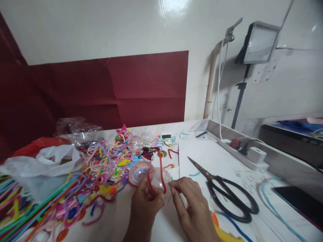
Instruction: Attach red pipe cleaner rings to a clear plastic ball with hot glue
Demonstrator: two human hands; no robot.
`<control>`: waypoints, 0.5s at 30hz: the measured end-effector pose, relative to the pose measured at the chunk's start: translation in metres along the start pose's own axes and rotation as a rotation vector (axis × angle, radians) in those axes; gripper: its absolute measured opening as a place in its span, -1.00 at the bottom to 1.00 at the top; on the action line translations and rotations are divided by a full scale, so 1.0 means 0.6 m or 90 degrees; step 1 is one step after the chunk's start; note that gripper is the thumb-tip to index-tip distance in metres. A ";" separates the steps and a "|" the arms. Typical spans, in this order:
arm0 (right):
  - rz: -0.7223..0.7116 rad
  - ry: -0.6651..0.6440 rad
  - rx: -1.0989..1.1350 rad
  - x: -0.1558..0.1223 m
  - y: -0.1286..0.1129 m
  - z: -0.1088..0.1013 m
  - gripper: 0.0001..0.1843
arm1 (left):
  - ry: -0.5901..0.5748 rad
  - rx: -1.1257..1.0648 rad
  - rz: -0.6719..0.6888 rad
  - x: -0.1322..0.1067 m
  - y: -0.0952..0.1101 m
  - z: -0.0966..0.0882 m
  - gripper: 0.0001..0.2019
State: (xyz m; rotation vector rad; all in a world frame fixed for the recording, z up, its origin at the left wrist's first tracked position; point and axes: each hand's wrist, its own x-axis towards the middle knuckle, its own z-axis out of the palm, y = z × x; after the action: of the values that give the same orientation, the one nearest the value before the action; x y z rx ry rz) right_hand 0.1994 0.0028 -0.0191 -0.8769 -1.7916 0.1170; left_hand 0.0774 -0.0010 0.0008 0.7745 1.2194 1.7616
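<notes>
White table point(227, 158) by a white and red wall. Left hand point(145, 203) gripping a clear ball point(148, 174) with a red stick point(161, 178), near middle; right hand point(191, 205) pinching it. Scissors point(227, 193) right, bright sticks point(96, 168) left.

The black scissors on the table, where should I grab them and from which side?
Take the scissors by the black loop handles, coming from the near right. They lie flat and slightly open, loops toward you, pointed blades aimed away to the left, toward the hands: left hand, right hand.
</notes>
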 end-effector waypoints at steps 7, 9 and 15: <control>-0.031 -0.017 -0.019 0.001 0.002 0.004 -0.89 | -0.029 0.045 0.013 -0.004 -0.001 -0.002 -0.56; -0.043 -0.015 -0.028 0.002 0.003 0.006 -0.89 | -0.030 0.054 0.019 -0.004 -0.005 -0.004 -0.55; -0.026 0.003 -0.015 0.002 0.003 0.011 -0.89 | -0.049 0.067 0.016 0.000 -0.019 -0.014 -0.49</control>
State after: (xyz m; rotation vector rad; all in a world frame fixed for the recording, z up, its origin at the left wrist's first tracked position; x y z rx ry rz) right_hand 0.1944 0.0069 -0.0217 -0.8565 -1.8082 0.0673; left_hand 0.0736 -0.0022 -0.0128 0.9143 1.2633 1.6828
